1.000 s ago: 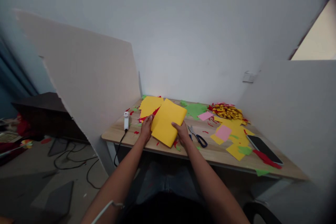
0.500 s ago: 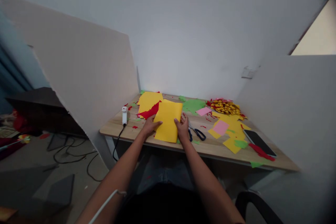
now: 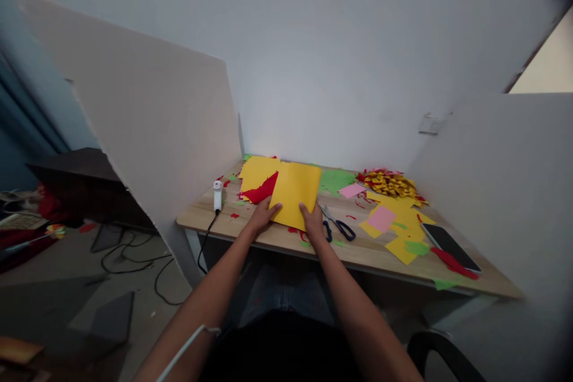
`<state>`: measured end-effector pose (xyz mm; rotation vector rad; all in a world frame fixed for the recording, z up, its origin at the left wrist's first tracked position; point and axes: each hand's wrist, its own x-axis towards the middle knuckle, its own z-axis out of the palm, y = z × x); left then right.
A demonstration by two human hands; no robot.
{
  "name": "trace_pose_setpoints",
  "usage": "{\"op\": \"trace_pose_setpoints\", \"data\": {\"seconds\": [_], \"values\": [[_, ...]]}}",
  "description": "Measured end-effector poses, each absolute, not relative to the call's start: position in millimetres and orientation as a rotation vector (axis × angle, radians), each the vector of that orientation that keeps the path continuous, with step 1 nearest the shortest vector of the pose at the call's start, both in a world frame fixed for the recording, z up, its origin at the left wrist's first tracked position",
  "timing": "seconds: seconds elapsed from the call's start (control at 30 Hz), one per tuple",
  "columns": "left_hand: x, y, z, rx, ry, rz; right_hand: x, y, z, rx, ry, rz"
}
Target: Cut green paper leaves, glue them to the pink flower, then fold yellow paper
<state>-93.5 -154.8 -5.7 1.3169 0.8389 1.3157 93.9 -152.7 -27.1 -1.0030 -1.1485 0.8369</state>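
Between my two hands is a sheet of yellow paper (image 3: 295, 194), tilted over the front of the wooden desk. My left hand (image 3: 264, 215) grips its lower left side, thumb on top and fingers underneath. My right hand (image 3: 313, 219) holds the lower right side the same way, its fingers hidden behind the paper. A torn piece of red paper (image 3: 263, 190) lies just beyond my left hand, partly over a stack of yellow paper (image 3: 257, 170). Scissors with dark blue handles (image 3: 344, 230) rest open right of my right hand.
On the desk (image 3: 277, 240), a white corded device (image 3: 217, 196) stands at the left. To the right lie green paper (image 3: 335, 180), pink paper (image 3: 381, 219), a heap of yellow and red cut paper (image 3: 389, 183) and a dark-screened phone (image 3: 450, 248). Partition panels (image 3: 165, 113) flank the desk.
The yellow sheet has moved slightly up and away from me, with its near edge raised. Both hands keep hold of it. The whole view has shifted a little.
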Motion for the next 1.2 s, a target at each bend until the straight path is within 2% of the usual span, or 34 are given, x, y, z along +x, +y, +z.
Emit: {"op": "trace_pose_setpoints", "data": {"seconds": [0.37,0.63,0.93,1.2], "values": [[-96,-157,-5,1.393,0.827,1.245,91,-160,-22,-1.005,-1.167,0.801],[-100,-155,-6,1.362,0.846,1.315,88,-157,-26,-0.91,-1.302,0.956],[-97,-150,-9,1.415,0.873,1.242,94,-154,-26,-1.004,-1.209,0.806],[-98,-147,-14,1.411,0.887,1.288,92,-157,-24,-0.962,-1.281,0.889]]}}
